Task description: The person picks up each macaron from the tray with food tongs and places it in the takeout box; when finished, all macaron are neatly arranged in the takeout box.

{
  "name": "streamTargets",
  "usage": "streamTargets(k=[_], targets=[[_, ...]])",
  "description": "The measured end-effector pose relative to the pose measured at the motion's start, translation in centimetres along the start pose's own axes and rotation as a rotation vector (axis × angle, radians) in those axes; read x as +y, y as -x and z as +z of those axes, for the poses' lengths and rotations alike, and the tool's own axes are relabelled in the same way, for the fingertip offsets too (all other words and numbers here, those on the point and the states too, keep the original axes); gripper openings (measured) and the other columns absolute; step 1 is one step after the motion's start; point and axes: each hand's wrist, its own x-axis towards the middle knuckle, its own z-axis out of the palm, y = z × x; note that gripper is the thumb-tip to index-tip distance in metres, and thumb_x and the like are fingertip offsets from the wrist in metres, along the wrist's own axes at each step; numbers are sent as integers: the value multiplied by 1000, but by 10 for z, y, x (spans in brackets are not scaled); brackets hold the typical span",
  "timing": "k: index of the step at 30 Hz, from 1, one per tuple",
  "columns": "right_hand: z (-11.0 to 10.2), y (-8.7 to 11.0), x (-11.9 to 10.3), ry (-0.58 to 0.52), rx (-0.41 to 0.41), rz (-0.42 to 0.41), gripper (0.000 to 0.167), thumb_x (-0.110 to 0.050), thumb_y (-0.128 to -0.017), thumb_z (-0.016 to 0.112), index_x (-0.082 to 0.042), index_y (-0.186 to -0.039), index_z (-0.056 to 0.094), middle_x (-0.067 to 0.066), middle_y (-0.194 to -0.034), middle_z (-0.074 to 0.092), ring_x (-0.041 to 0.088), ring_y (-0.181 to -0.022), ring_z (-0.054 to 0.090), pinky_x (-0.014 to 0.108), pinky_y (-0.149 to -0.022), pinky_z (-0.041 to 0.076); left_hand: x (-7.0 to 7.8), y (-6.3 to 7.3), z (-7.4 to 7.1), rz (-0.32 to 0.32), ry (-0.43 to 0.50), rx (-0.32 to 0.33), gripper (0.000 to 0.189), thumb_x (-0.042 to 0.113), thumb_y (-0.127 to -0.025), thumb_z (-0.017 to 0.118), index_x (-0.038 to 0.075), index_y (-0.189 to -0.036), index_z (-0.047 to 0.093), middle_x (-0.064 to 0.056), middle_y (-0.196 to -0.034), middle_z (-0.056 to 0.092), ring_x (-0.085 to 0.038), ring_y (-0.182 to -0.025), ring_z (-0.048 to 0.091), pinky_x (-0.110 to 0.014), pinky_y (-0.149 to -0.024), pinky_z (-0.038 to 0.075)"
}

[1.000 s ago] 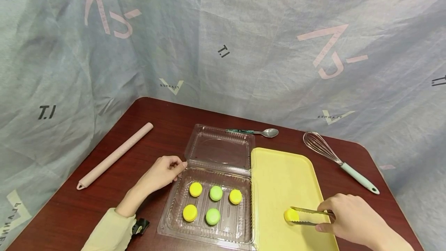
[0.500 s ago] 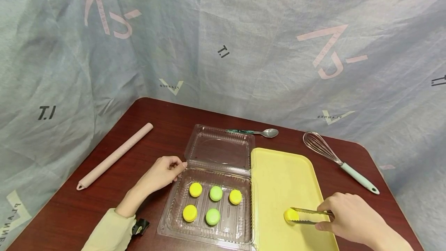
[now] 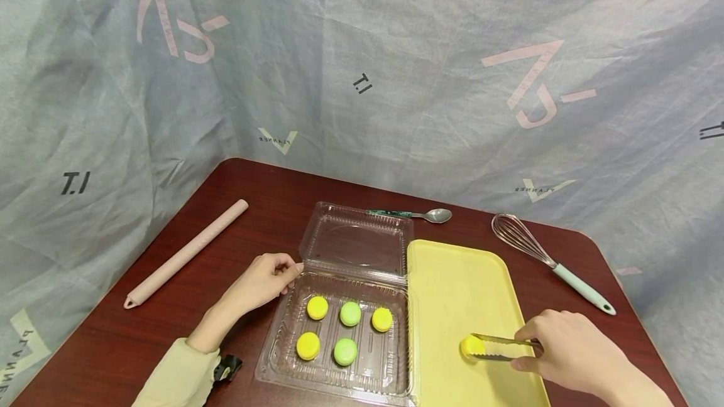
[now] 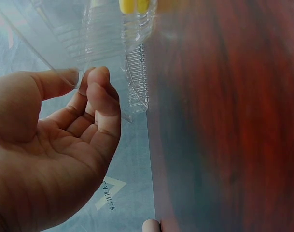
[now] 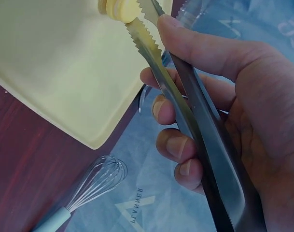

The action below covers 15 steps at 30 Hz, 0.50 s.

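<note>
A clear plastic clamshell box [image 3: 370, 360] lies unfolded, its lid [image 3: 356, 245] flat behind its base. Three yellow macarons [image 3: 308, 345] and two green ones [image 3: 345, 352] sit in the base. My left hand [image 3: 266, 281] pinches the box's left edge near the hinge between thumb and fingertips; the left wrist view shows the clear edge [image 4: 64, 75] at the thumb. With my right hand [image 3: 571, 353] I grip black metal tongs [image 5: 192, 106]. Their serrated tips lie either side of another yellow macaron [image 3: 471, 348] over the yellow tray [image 3: 460, 287].
Right of the tray lies a whisk [image 3: 582, 287] with a pale green handle. A spoon [image 3: 437, 215] lies behind the box, its handle by the lid's far edge. A pink rolling pin [image 3: 189, 253] rests on the left of the dark red table [image 3: 271, 187]. Grey cloth [image 3: 362, 49] hangs behind.
The right hand and tongs have shifted very slightly away from me, with the macaron still at the tips. The left hand and the box have stayed in place.
</note>
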Motion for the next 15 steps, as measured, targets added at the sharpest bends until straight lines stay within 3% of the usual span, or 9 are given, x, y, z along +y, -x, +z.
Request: streamTargets(k=[15], targets=[[-19,-9,-11,50,116,-52,21,-41,-68,89,-34,-81,74,-30,-65,40,-6,-58,36,21,-50,32,0,0,1,-20,-11,-7,28,23,-101,60,7,-78,63,-6,-62,60,-19,-60,60,-25,-51,42]])
